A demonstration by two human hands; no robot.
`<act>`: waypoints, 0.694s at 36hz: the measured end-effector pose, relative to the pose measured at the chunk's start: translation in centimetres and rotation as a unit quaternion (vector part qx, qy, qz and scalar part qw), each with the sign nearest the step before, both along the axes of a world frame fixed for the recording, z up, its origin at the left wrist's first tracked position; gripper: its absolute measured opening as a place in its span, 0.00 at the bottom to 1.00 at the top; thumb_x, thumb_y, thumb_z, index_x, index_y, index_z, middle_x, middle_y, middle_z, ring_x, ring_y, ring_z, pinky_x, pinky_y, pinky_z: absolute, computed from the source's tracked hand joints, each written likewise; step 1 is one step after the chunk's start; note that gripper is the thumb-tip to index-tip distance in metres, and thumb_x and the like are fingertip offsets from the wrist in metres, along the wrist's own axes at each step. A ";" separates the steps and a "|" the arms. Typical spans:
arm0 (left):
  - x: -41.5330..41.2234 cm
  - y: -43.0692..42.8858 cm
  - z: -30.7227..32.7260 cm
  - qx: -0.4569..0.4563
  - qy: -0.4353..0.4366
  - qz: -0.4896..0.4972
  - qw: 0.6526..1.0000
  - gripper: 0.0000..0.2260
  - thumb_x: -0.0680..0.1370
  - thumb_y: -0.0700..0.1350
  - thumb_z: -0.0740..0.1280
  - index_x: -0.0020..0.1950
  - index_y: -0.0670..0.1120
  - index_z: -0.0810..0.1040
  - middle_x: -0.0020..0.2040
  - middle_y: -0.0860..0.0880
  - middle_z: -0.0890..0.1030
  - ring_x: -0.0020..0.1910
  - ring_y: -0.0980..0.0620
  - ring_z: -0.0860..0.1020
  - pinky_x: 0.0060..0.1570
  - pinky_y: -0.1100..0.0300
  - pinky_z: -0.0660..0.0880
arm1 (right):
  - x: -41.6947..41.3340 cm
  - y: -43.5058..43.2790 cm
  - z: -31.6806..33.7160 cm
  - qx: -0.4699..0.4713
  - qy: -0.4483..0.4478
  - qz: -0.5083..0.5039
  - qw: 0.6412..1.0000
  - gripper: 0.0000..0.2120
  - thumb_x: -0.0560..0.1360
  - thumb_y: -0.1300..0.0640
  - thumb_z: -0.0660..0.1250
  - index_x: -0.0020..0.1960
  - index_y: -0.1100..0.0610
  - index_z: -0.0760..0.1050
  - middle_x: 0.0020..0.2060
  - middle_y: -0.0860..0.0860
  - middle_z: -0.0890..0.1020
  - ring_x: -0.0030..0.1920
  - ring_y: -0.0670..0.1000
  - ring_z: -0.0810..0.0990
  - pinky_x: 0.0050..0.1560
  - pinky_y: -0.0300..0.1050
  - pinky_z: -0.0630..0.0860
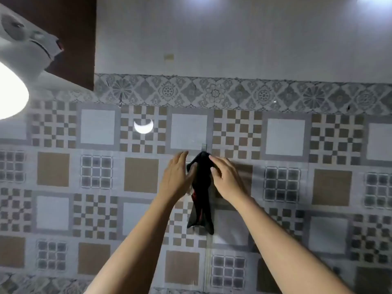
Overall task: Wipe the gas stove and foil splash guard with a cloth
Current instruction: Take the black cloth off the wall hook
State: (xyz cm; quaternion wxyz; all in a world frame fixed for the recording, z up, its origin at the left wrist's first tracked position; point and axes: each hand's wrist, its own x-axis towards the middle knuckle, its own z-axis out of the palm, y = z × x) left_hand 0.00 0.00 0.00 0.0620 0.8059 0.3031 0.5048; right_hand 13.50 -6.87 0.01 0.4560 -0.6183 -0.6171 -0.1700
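A black cloth (201,187) with a bit of red in its folds hangs down the patterned tile wall from a small metal hook (204,146). My left hand (177,177) is at the cloth's upper left edge, fingers straight against the wall and thumb pressed on the fabric. My right hand (227,177) is at the upper right, with its bent fingertips on the top of the cloth just below the hook. Both forearms reach up from the bottom of the view. Neither the gas stove nor the foil splash guard is in view.
The tile wall (284,136) fills the view, with a decorative border strip (233,94) and plain wall above it. A bright round lamp (10,94) and a white fixture (29,43) sit at the upper left, beside a dark brown panel (74,28).
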 end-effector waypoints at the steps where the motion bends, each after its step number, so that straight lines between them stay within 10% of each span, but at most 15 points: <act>1: 0.4 0.7 0.0 -0.006 -0.010 -0.014 1.000 0.25 0.80 0.54 0.57 0.74 0.44 0.59 0.74 0.46 0.64 0.72 0.49 0.63 0.70 0.54 0.62 | 0.3 0.8 0.0 0.002 0.018 0.000 1.000 0.19 0.80 0.59 0.56 0.71 0.55 0.65 0.68 0.51 0.70 0.68 0.50 0.67 0.66 0.37 0.59; 6: 2.2 3.2 -0.2 -0.055 -0.083 -0.089 0.991 0.21 0.79 0.49 0.62 0.69 0.43 0.66 0.65 0.44 0.70 0.62 0.49 0.73 0.63 0.54 0.71 | 1.3 4.2 -0.5 0.037 0.106 0.004 0.994 0.19 0.77 0.61 0.60 0.68 0.55 0.68 0.64 0.53 0.71 0.64 0.54 0.71 0.65 0.52 0.71; 21: 3.8 4.0 -0.9 -0.077 -0.160 -0.128 0.976 0.09 0.78 0.40 0.63 0.55 0.39 0.78 0.51 0.43 0.81 0.49 0.49 0.78 0.50 0.57 0.77 | 1.0 7.0 -0.1 0.090 0.175 -0.027 0.980 0.07 0.75 0.65 0.64 0.51 0.62 0.76 0.48 0.58 0.80 0.47 0.54 0.78 0.49 0.44 0.76; 25: 3.2 3.8 -0.3 -0.064 -0.149 -0.127 0.979 0.10 0.78 0.40 0.63 0.57 0.39 0.78 0.52 0.44 0.81 0.47 0.53 0.77 0.42 0.72 0.74 | 0.9 6.9 0.5 0.075 0.157 -0.043 0.984 0.06 0.75 0.65 0.63 0.50 0.61 0.76 0.48 0.56 0.77 0.45 0.51 0.74 0.50 0.43 0.74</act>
